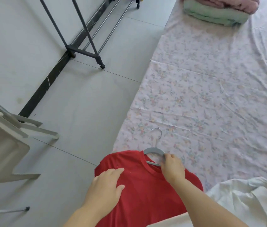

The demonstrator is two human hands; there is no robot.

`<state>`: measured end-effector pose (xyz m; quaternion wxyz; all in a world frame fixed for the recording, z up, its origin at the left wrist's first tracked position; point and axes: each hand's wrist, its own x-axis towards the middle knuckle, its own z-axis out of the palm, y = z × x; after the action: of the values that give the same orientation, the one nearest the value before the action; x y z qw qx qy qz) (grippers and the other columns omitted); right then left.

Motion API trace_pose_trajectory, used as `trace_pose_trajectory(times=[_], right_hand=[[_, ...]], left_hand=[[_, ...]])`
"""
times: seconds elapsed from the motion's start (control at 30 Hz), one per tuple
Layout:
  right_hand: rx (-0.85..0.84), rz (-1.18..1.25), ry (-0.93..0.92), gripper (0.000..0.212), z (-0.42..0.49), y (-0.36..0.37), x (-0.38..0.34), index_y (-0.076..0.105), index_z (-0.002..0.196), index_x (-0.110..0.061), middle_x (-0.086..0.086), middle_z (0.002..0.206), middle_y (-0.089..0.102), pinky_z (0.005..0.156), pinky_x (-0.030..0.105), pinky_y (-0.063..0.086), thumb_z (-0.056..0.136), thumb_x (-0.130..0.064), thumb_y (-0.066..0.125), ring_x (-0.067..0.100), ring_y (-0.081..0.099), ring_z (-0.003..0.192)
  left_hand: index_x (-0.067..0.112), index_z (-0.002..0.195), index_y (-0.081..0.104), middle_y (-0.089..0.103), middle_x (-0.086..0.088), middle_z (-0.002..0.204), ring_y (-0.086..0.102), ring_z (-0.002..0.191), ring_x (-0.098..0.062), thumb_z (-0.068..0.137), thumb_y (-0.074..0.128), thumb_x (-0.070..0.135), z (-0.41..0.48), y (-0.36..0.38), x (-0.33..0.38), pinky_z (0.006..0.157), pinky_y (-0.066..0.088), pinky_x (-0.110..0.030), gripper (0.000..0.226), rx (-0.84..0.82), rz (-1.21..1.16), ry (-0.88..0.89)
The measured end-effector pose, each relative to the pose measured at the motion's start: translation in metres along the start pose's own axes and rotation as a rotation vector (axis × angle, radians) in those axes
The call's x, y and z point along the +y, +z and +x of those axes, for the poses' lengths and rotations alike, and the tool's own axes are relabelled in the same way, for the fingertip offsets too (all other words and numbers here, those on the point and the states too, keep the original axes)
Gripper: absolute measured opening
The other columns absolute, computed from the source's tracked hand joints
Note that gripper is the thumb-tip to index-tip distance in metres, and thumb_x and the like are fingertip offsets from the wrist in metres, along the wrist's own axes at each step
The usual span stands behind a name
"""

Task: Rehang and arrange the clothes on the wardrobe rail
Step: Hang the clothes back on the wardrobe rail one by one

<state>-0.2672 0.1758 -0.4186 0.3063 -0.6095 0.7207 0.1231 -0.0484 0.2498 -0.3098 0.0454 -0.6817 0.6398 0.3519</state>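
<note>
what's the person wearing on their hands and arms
Nothing that shows. The left hand and right hand are bare, with no gloves, rings or watch, and both forearms are uncovered to the frame's edge; no sleeve is in view.

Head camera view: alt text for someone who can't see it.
A person's right hand grips a grey hanger in the neck of a red T-shirt; the left hand rests flat on the shirt. It is at the edge of a floral bed sheet, a white garment to its right. A dark clothes rack stands beyond.
</note>
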Motion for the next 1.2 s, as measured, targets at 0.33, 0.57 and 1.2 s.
trace_pose_trajectory(times=[0.33, 0.57, 1.2], right_hand=[[0.080, 0.181, -0.073, 0.020, -0.009, -0.001, 0.005, 0.053, 0.113, -0.015, 0.003, 0.103, 0.050, 0.068, 0.036, 0.046, 0.093, -0.019, 0.051, 0.025, 0.054, 0.084], [0.300, 0.205, -0.348, 0.025, -0.097, -0.028, -0.021, 0.063, 0.096, -0.017, 0.001, 0.076, 0.065, 0.047, 0.032, 0.036, 0.079, 0.002, 0.066, 0.026, 0.056, 0.059], [0.174, 0.023, -1.194, 0.031, -0.492, -0.055, -0.232, 0.051, 0.119, -0.038, -0.028, 0.096, 0.048, 0.069, 0.014, 0.036, 0.093, -0.021, 0.050, -0.001, 0.048, 0.083]], left_hand=[[0.030, 0.142, 0.026, 0.038, 0.012, 0.138, 0.036, 0.128, -0.009, 0.094, 0.042, 0.037, 0.009, 0.001, 0.002, 0.105, 0.028, -0.025, 0.051, 0.033, 0.044, -0.013], [0.028, 0.142, 0.027, 0.037, 0.010, 0.140, 0.037, 0.128, -0.011, 0.094, 0.043, 0.034, -0.039, -0.029, 0.007, 0.104, 0.029, -0.026, 0.051, 0.132, -0.035, -0.006], [0.029, 0.098, 0.061, 0.066, 0.016, 0.080, 0.057, 0.077, -0.004, 0.084, 0.044, 0.038, -0.443, -0.051, -0.116, 0.071, 0.046, -0.018, 0.023, 1.213, -0.321, -0.256]])
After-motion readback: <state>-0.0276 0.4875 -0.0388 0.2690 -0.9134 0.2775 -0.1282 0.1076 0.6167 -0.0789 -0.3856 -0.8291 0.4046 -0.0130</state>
